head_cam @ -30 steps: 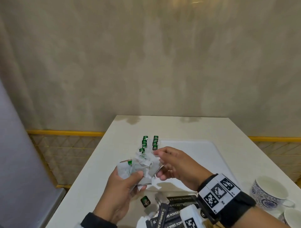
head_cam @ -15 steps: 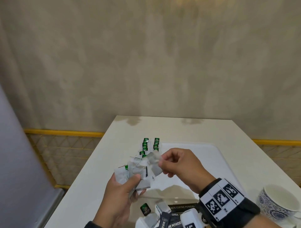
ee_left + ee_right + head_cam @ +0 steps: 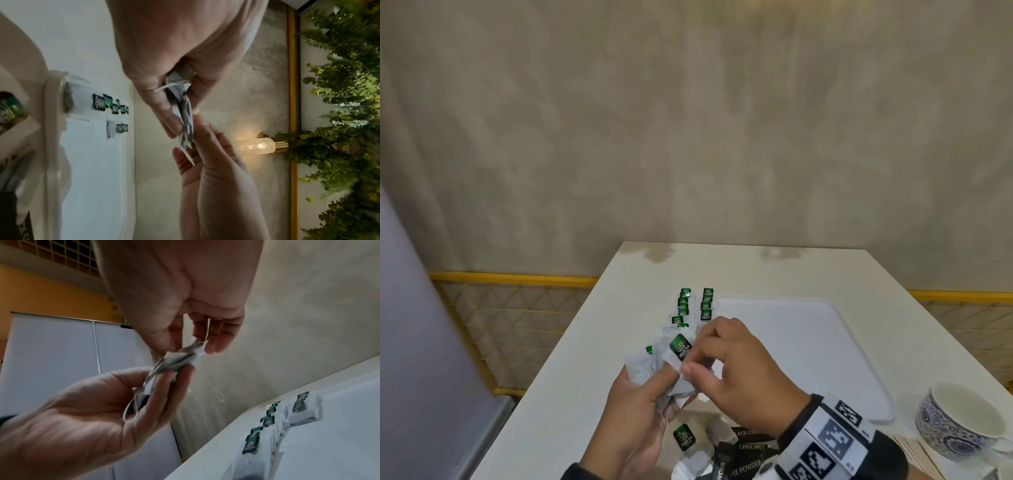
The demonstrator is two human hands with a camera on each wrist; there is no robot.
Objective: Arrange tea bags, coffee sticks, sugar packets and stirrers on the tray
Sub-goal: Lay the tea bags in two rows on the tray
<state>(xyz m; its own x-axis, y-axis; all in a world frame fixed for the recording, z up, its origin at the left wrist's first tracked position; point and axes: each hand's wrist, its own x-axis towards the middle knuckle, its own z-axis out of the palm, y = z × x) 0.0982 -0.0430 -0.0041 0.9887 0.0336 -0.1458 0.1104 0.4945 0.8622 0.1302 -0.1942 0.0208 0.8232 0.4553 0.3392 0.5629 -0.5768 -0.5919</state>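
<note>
My left hand grips a bunch of white tea bags with green tags above the table's front left. My right hand pinches the top tea bag of that bunch between thumb and fingers. In the left wrist view the bunch of tea bags sits between both hands; the right wrist view shows the tea bags pinched at one corner. Two rows of tea bags lie along the left edge of the white tray. Loose tea bags and black coffee sticks lie near the front edge.
A blue-patterned cup stands at the front right, with wooden stirrers beside it. The white table ends at a beige wall. A yellow-railed lattice runs on the left, beyond the table edge.
My right hand has come back down onto the bunch in my left hand and now pinches the top tea bag. The view has shifted slightly.
</note>
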